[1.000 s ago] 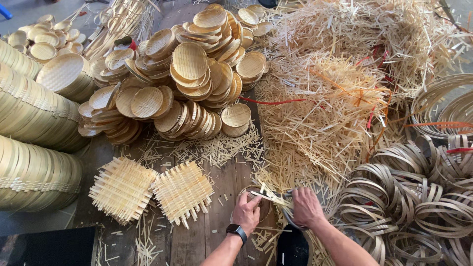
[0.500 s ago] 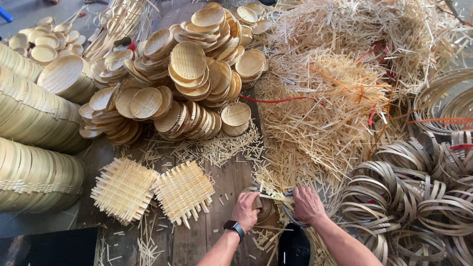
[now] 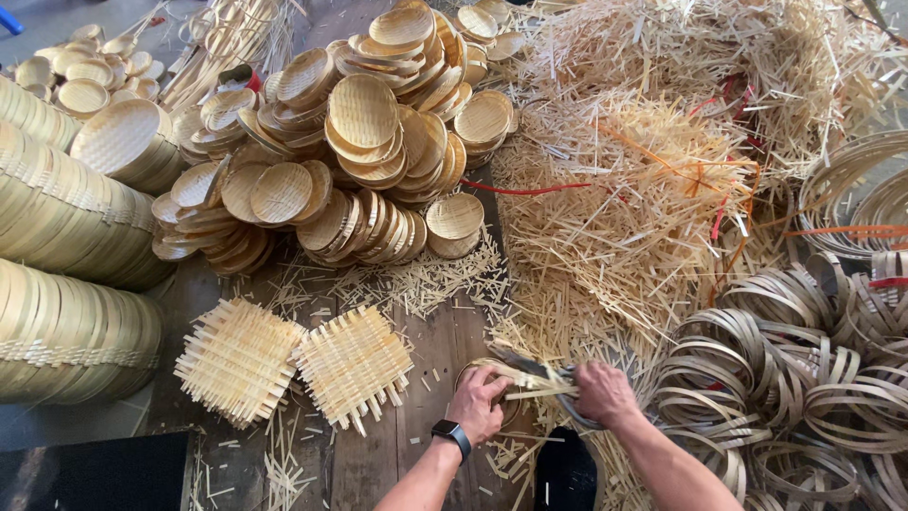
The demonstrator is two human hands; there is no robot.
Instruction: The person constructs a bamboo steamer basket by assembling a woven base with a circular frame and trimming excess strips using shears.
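Both hands have shifted slightly lower and left since the earlier frames, shears closing in on the rim. My right hand (image 3: 603, 393) is clenched around the shears (image 3: 541, 377), whose blades reach over a small round woven tray (image 3: 484, 374). My left hand (image 3: 480, 402) pins that tray to the bench (image 3: 445, 331), fingers closed over its edge. I judge the tray light, springy and brittle at its stray ends, best held by the rim. Two square mats (image 3: 298, 360) lie left; stacked trays (image 3: 359, 161) behind; strips (image 3: 643, 189) and hoops (image 3: 804, 378) right.
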